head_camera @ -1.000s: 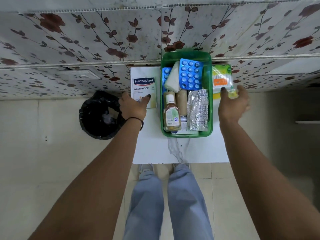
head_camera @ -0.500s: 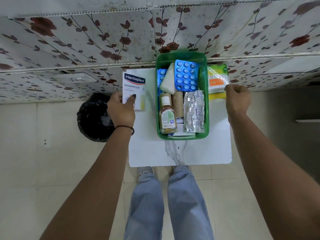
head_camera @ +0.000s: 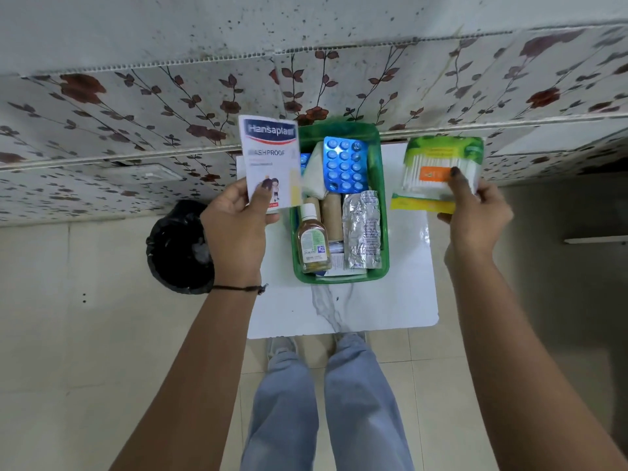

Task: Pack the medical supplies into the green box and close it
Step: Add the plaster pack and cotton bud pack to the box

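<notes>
Looking like somebody's home, probably a corner of a room. Flower-print wall panels [head_camera: 142,107] are running along the back under a stained, speckled wall [head_camera: 238,25], plain cream floor tiles [head_camera: 85,368] are covering the ground, a little white marble-look table [head_camera: 390,300] is sitting against the panels, and a black-bagged bin [head_camera: 178,248] is standing beside it.

Two bare forearms without sleeves end in a left hand [head_camera: 238,229] and right hand [head_camera: 475,219] with dark-painted fingernails. A thin black cord bracelet [head_camera: 239,287] circles the left wrist. At 6 o'clock, loose light-blue denim trousers [head_camera: 326,402] fall over grey shoes [head_camera: 280,345].
</notes>
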